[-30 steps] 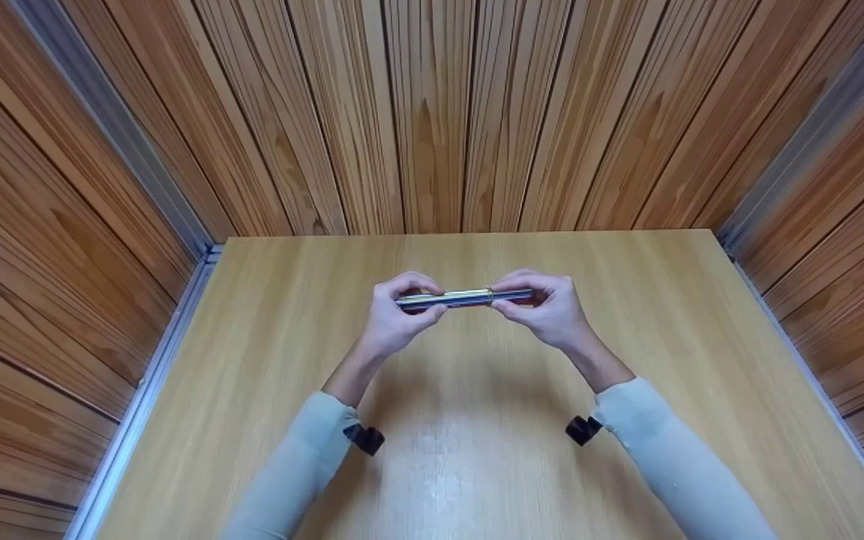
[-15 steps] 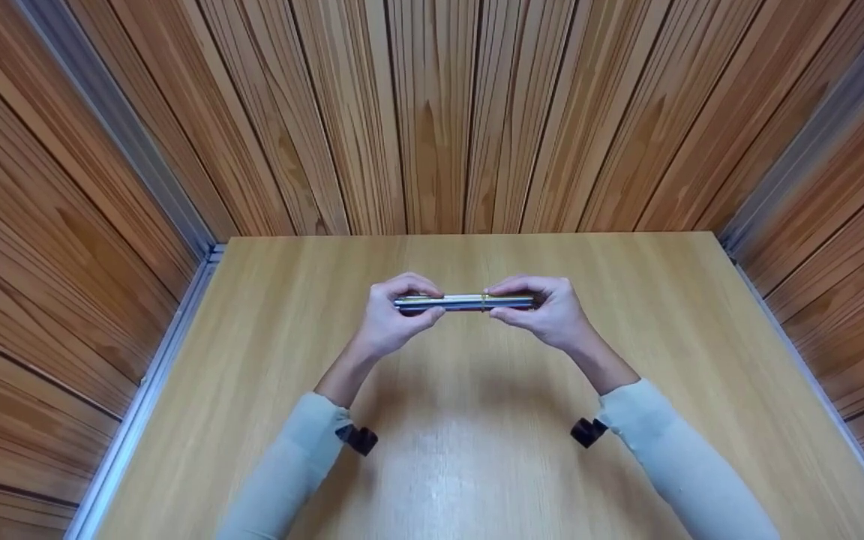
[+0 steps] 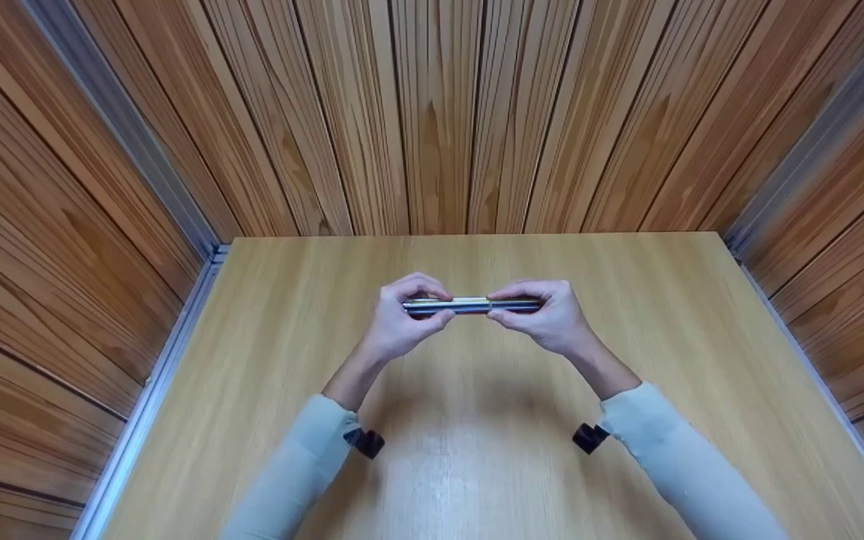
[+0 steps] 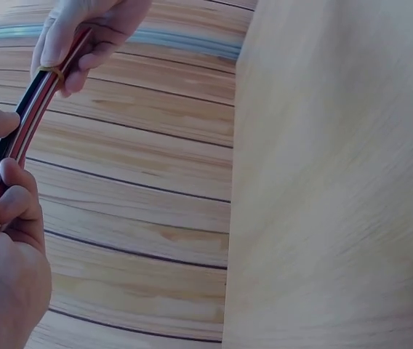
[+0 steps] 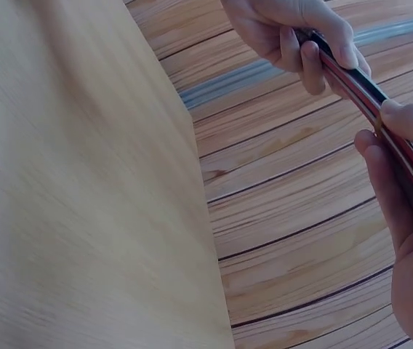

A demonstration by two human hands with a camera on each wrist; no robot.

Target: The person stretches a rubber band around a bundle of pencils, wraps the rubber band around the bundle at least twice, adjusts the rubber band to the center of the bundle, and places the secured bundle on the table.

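Observation:
A slim bundle of pen-like sticks (image 3: 469,305), silver, dark and red, is held level above the table. A narrow yellowish band (image 5: 379,125) goes round it, close to the right hand's fingertips. My left hand (image 3: 396,319) pinches the left part between thumb and fingers. On the other side my right hand (image 3: 553,321) grips the right part, its thumb along the near side and its fingers along the far side. In the left wrist view the black and red lengths (image 4: 32,113) lie side by side. The palms and fingers hide parts of both ends.
Beneath the hands lies a light wooden table (image 3: 447,420). Wood-plank walls (image 3: 432,112) stand behind it and on both sides, with grey metal rails (image 3: 154,382) along the edges. A small black camera (image 3: 589,438) sticks out from each sleeve cuff.
The bundle has gone from slightly tilted, right end higher, to nearly level. Both hands keep their hold, with only small shifts of the right fingers and thumb.

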